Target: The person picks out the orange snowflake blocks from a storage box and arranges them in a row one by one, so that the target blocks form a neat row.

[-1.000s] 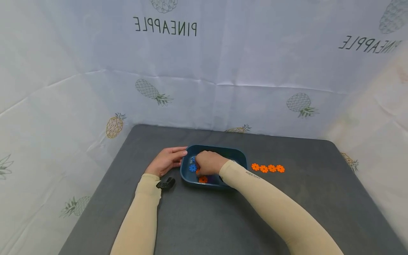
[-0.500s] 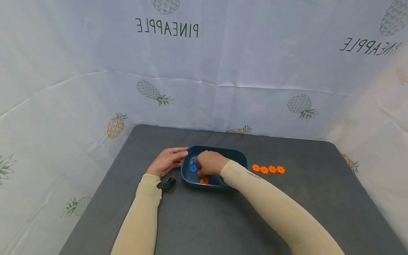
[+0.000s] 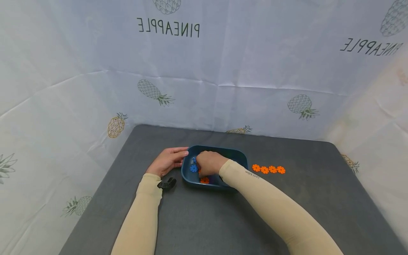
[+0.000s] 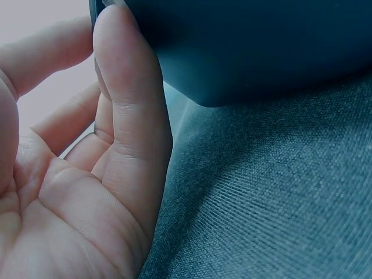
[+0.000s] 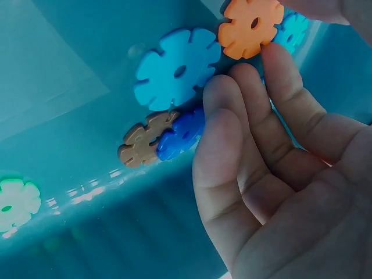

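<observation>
A dark blue tray [image 3: 234, 153] stands on the table. My left hand [image 3: 165, 162] holds its left end; in the left wrist view its fingers and thumb lie at the tray's wall [image 4: 261, 52]. Inside the tray is my right hand [image 3: 210, 163], its fingers bent. The right wrist view shows its thumb and a fingertip at the edge of an orange notched disc [image 5: 250, 29]. Close by lie a light blue disc [image 5: 174, 70], a brown disc [image 5: 139, 142] and a dark blue disc [image 5: 180, 136], partly covered by the fingers.
Several orange discs [image 3: 264, 170] lie in a row on the dark table [image 3: 197, 219], right of the tray. A green disc [image 5: 20, 203] appears at the left of the right wrist view. A pineapple-print cloth [image 3: 210, 63] hangs behind the table.
The head view has shifted very slightly. Both hands keep nearly the same places at the tray, and the orange row is unchanged.
</observation>
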A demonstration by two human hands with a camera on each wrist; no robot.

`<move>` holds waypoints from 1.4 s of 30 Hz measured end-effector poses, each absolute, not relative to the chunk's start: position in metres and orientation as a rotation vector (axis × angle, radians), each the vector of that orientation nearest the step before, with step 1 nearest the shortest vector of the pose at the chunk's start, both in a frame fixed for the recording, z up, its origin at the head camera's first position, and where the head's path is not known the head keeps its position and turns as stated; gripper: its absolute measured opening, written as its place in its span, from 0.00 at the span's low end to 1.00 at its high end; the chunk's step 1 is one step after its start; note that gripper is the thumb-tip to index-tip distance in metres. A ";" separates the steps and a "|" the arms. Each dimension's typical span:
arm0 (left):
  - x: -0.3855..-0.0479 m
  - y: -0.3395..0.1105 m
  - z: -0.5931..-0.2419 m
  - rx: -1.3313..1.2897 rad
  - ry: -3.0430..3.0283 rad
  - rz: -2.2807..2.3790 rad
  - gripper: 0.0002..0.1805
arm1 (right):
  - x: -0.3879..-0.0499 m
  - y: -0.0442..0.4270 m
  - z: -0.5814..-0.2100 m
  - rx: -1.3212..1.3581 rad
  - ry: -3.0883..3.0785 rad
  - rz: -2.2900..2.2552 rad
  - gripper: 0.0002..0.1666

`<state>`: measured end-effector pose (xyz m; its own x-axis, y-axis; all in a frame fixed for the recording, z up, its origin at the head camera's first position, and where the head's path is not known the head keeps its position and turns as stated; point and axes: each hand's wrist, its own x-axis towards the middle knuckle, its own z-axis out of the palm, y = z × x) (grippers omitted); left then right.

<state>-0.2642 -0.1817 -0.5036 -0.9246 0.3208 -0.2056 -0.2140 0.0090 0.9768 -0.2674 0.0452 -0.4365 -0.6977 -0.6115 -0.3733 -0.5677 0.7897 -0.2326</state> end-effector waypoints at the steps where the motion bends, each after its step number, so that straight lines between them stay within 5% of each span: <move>1: -0.265 -0.180 -0.502 0.115 1.922 1.974 0.31 | -0.268 0.047 -0.436 -0.888 2.550 -0.130 0.13; 28: -0.267 -0.171 -0.497 0.136 2.014 1.882 0.35 | -0.264 0.126 -0.397 -0.766 2.556 -0.631 0.18; 42: -0.262 -0.180 -0.501 0.093 2.002 1.889 0.40 | -0.252 0.220 -0.404 -0.496 2.594 -1.191 0.20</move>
<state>-0.2622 -0.1803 -0.5012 -0.9236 0.3065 -0.2302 -0.2119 0.0922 0.9729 -0.2520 0.2203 -0.4045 -0.9127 -0.4011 -0.0780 -0.2024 0.6096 -0.7665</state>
